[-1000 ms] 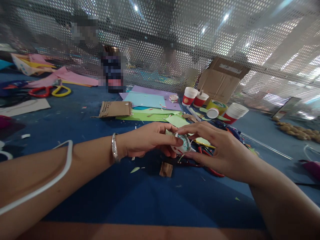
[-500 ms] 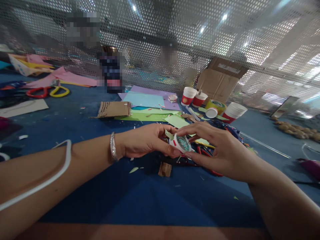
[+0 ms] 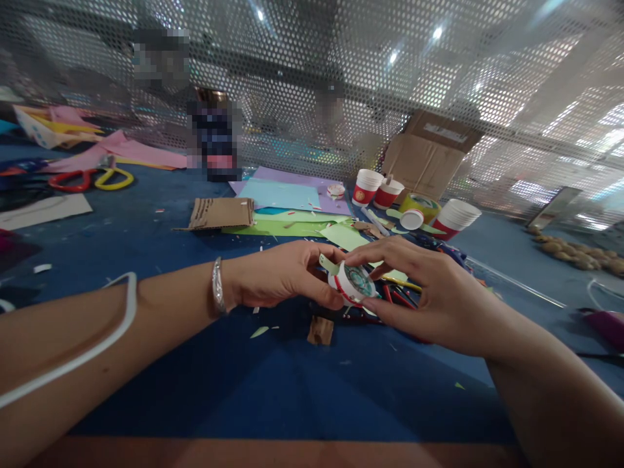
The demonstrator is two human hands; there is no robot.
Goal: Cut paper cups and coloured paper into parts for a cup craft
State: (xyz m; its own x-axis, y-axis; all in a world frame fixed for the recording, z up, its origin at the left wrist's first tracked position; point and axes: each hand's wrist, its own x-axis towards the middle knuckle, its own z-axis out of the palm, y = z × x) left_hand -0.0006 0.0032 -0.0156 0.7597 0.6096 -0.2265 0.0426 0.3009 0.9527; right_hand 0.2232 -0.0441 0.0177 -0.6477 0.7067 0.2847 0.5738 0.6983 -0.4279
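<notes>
A small round paper-cup craft (image 3: 347,286) is held up between both hands. It has a white rim with red marks, a green patterned face tilted up, and a light green paper tab (image 3: 327,263) sticking out. My left hand (image 3: 292,276) grips its left side, thumb in front and fingers behind. On the other side, my right hand (image 3: 419,279) holds the edge between thumb and fingers. Red-handled scissors (image 3: 402,296) lie partly hidden behind the right hand. Below the craft, a small brown cardboard piece (image 3: 320,331) rests on the blue table (image 3: 234,390).
Corrugated cardboard (image 3: 221,213) and coloured paper sheets (image 3: 283,193) lie beyond my hands. Paper cups (image 3: 366,187), a yellow tape roll (image 3: 422,207) and a cardboard box (image 3: 424,159) stand at back right. Yellow-handled scissors (image 3: 114,177) lie at left. A perforated screen (image 3: 292,84) rises behind.
The craft has turned slightly between my fingers, so more of its white side and red lower rim shows. Both hands stay in nearly the same place.
</notes>
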